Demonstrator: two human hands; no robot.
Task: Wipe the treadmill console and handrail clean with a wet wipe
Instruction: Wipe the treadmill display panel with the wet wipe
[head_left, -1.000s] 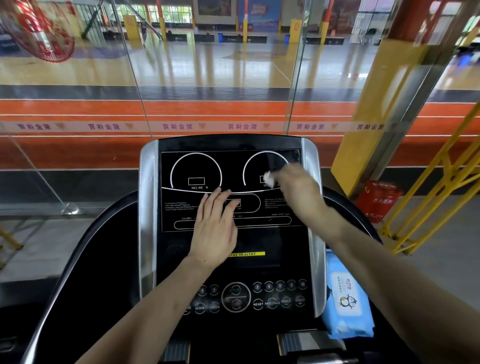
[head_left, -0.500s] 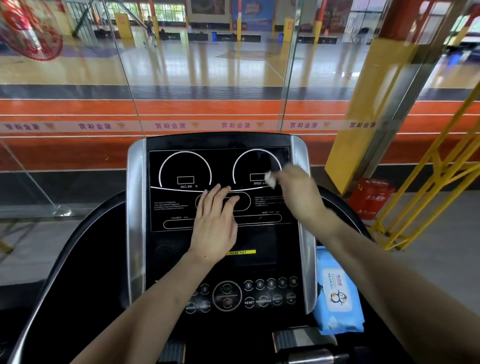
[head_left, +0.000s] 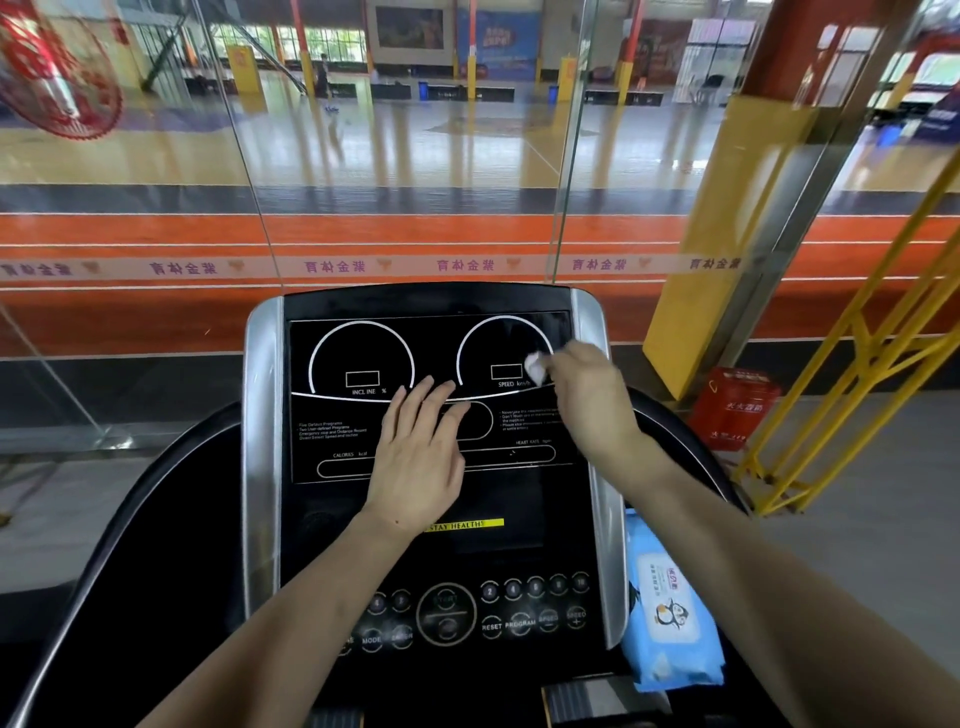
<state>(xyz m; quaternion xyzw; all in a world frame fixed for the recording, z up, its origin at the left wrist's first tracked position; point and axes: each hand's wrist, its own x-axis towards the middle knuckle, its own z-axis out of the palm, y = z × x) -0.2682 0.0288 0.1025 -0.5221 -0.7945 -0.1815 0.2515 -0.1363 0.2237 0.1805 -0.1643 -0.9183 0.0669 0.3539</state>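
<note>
Beside the console (head_left: 431, 551), a wipes pack (head_left: 670, 613) lies against its right rail.

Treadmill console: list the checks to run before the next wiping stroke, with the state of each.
1. Wet wipe gripped in right hand: ok.
2. Wipe against the console glass by the SPEED dial: ok.
3. Left hand flat on the panel, clear of the buttons: ok.
4. Path leftward across the panel free: not ok, the left hand lies in it.
5. Wipe pack within reach beside the console: ok.
6. Wipe moist enough: cannot tell.
</note>
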